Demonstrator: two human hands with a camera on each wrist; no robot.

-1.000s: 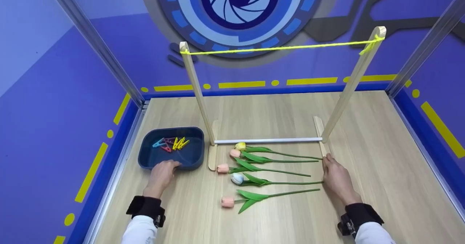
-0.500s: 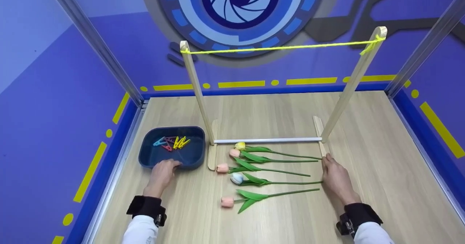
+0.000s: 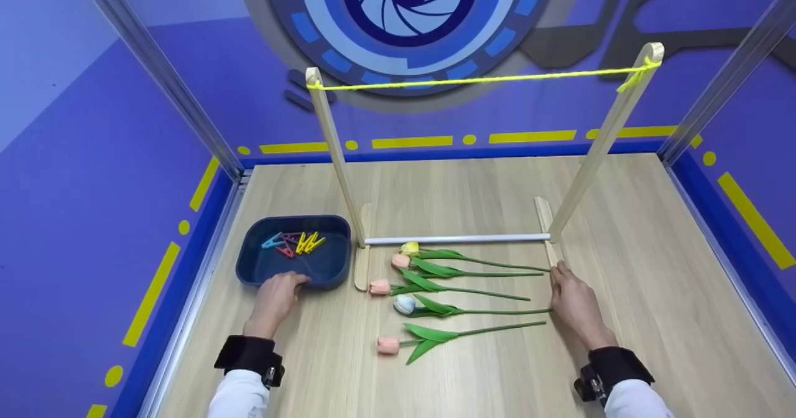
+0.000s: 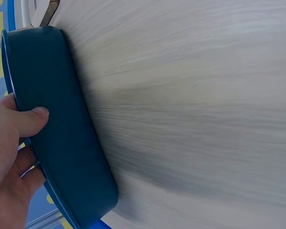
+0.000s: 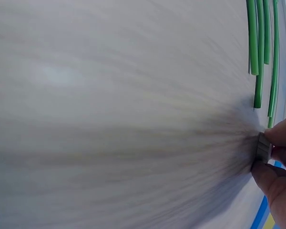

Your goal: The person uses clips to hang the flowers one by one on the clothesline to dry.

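Note:
At the near rim of a dark blue plastic basin (image 3: 334, 269), my left hand (image 3: 277, 303) pinches the wall, thumb outside and fingers over the inner side, as the left wrist view shows. Several small clothespins (image 3: 301, 242), blue, red and yellow, lie inside the basin. My right hand (image 3: 577, 306) grips the front end of the right wooden foot (image 5: 263, 148) of a stand, between thumb and fingers. Beside that hand lie several artificial tulips, among them a yellow one (image 3: 410, 248), a white-blue one (image 3: 405, 305) and a pink one (image 3: 388, 345), stems pointing right.
Two wooden posts, left (image 3: 333, 150) and right (image 3: 600, 150), rise from the stand's feet. A yellow string (image 3: 479, 80) stretches between their tops, and a white rod (image 3: 457, 239) joins them low down. Blue patterned walls (image 3: 435, 116) enclose the wooden table (image 3: 460, 197).
The head view has shifted very slightly. Both hands keep their holds, and the basin, stand and tulips stay where they were.

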